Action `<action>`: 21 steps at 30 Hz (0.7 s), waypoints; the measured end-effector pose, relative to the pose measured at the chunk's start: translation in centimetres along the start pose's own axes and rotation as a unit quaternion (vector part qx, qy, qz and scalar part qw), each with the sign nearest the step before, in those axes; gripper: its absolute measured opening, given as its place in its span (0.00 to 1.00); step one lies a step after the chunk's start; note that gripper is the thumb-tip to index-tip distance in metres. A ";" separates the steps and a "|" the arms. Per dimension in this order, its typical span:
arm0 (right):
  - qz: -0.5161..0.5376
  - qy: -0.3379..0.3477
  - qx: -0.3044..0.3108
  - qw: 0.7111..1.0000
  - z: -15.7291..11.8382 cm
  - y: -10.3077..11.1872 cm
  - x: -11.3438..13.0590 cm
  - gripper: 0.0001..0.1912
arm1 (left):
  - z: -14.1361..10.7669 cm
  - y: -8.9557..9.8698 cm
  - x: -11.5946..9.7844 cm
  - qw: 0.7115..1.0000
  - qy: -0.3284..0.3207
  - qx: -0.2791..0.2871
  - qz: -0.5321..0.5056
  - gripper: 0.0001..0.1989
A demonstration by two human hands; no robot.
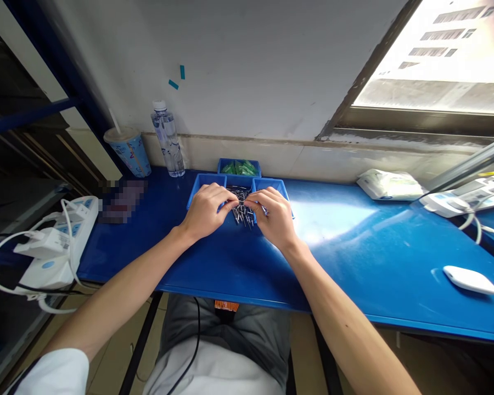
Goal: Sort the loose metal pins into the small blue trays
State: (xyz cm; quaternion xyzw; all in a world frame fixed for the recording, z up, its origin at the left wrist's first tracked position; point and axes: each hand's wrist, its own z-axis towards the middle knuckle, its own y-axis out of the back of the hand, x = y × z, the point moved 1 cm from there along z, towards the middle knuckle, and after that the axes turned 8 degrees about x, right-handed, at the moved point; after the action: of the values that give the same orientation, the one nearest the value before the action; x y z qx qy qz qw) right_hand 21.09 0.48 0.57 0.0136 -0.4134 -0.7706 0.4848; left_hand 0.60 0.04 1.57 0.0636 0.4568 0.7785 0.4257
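Observation:
Small dark and silvery metal pieces [242, 215] lie in a pile in the middle, between blue bins. My left hand [209, 209] is over the left blue bin [197, 184], thumb and fingertips pinched at the pile's left side. Facing it, my right hand [272, 215] covers part of the right blue bin [286, 192], its fingertips also pinched above the pile. Whatever either pinch holds is too small to name. The two sets of fingertips are close but apart. Behind them, a small blue bin [239, 174] contains green packets [242, 167].
A clear bottle [168, 140] and a blue cup [129, 153] stand back left. Power strips with cables [63, 247] sit at the left edge. On the blue table [346, 263], a white pack [389, 185] lies back right and a white mouse [470, 280] right.

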 end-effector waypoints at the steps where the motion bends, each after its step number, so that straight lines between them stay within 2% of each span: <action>1: 0.004 0.006 -0.009 1.000 0.0 0.1 0.0 0.11 | 0.0 0.1 0.0 1.000 0.007 -0.001 -0.003 0.11; 5: 0.010 0.016 -0.032 0.999 0.2 0.7 0.1 0.10 | 0.0 0.5 0.2 0.999 0.029 -0.009 -0.013 0.10; 8: 0.001 -0.003 -0.081 0.997 0.3 1.5 0.1 0.10 | 0.0 0.7 0.5 0.999 0.046 -0.020 -0.014 0.10; 12: -0.073 -0.083 -0.191 0.975 0.1 2.3 -0.6 0.14 | -0.1 0.4 1.0 0.999 0.044 -0.006 0.003 0.09; 14: -0.114 -0.135 -0.216 0.960 0.0 2.3 -1.1 0.14 | -0.2 -0.1 0.9 0.999 0.025 0.022 0.027 0.07; 17: -0.138 -0.174 -0.187 0.957 -0.1 1.9 -1.7 0.10 | -0.3 -0.6 0.7 0.993 -0.013 0.083 0.078 0.06; 21: -0.137 -0.162 -0.121 0.970 -0.1 1.1 -1.6 0.10 | -0.5 -0.8 0.4 0.979 -0.065 0.146 0.125 0.07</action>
State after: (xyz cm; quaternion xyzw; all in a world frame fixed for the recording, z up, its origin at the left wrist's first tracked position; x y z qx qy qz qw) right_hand 22.76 1.44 0.59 -0.1142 -0.3843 -0.8660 0.2989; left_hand 0.58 0.20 0.51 0.2325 0.5254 0.7443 0.3403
